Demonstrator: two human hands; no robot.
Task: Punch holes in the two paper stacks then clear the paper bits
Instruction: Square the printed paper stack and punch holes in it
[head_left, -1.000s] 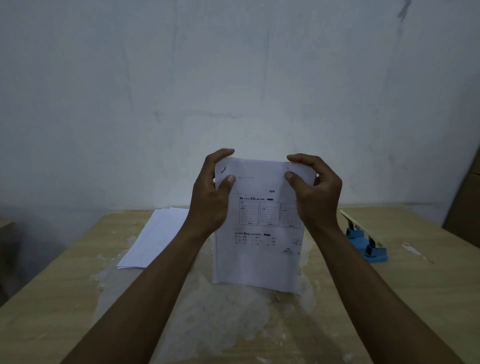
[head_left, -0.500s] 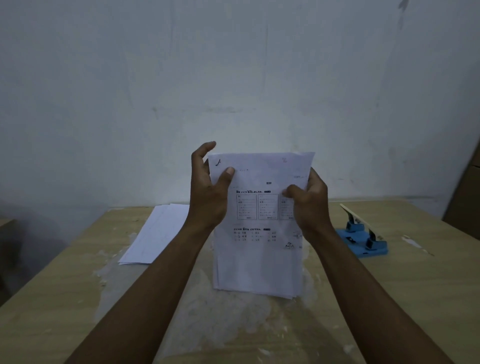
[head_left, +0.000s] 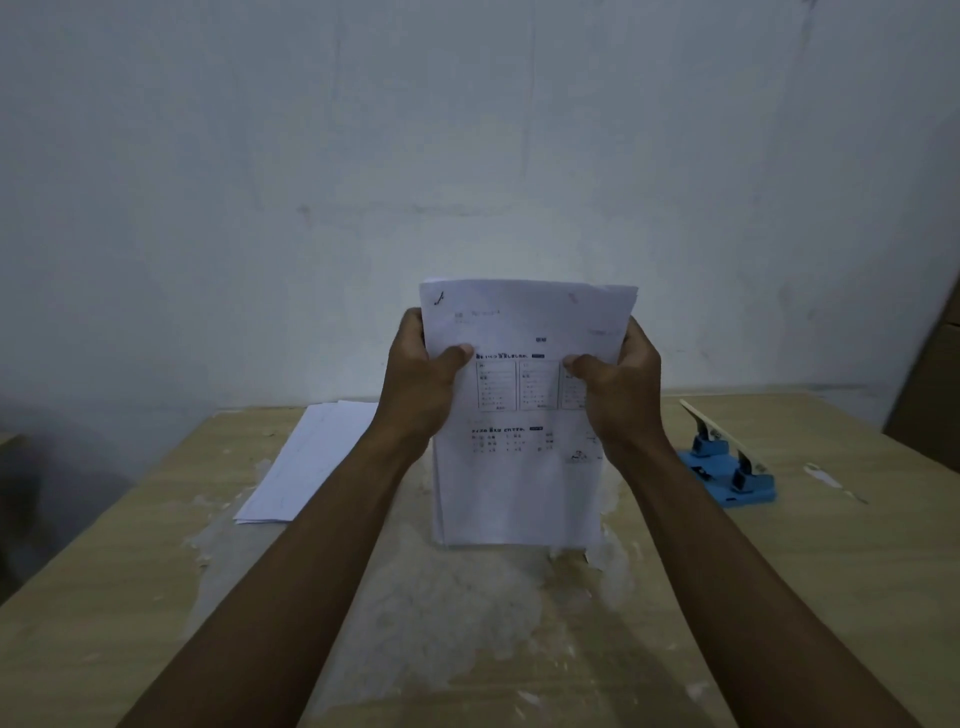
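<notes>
I hold a stack of printed white paper (head_left: 519, 488) upright, its bottom edge resting on the wooden table (head_left: 104, 597). My left hand (head_left: 421, 384) grips its left edge and my right hand (head_left: 618, 384) grips its right edge, thumbs on the front sheet. A second white paper stack (head_left: 306, 462) lies flat on the table to the left. The blue hole punch (head_left: 727, 467), lever raised, sits on the table to the right of my right forearm.
The table top has a pale worn patch (head_left: 441, 623) in the middle. A small white scrap (head_left: 826, 478) lies right of the punch. A grey wall (head_left: 467, 156) stands behind the table, and a brown cardboard surface (head_left: 930, 389) leans at the far right.
Both hands have slid down from the top corners to the side edges of the stack. The sheets now stand squarer, with the top edge free.
</notes>
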